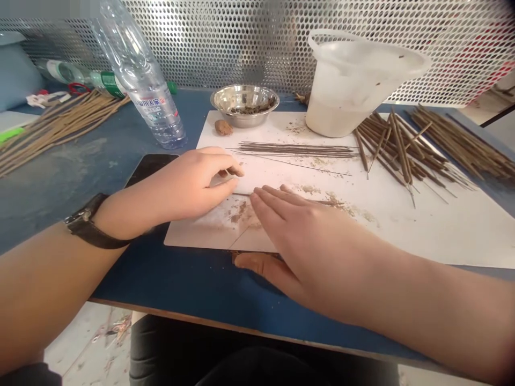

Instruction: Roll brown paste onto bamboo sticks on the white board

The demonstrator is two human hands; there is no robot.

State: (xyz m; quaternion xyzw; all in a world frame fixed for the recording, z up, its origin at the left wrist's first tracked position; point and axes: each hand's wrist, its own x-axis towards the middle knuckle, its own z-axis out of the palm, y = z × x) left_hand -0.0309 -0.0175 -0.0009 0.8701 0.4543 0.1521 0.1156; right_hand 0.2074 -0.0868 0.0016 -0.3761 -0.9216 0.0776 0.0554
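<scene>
My left hand [193, 190] rests on a white board [386, 225], its fingertips pinching a small dark piece [232, 171] that is partly hidden. My right hand [298, 238] lies flat on the board's front part, fingers spread, with the thumb down over the front edge. A row of thin dark sticks [298, 150] lies just beyond my hands. Scattered brown powder [238, 212] marks the board near my fingers. A lump of brown paste [223, 127] sits at the far edge of the board.
A steel bowl [244, 104] holding brown material and a white plastic bucket [346, 88] stand behind the board. Bunches of coated sticks [402, 150] lie to the right, more sticks [52, 128] to the left. A plastic water bottle [140, 75] stands on the blue table [80, 193].
</scene>
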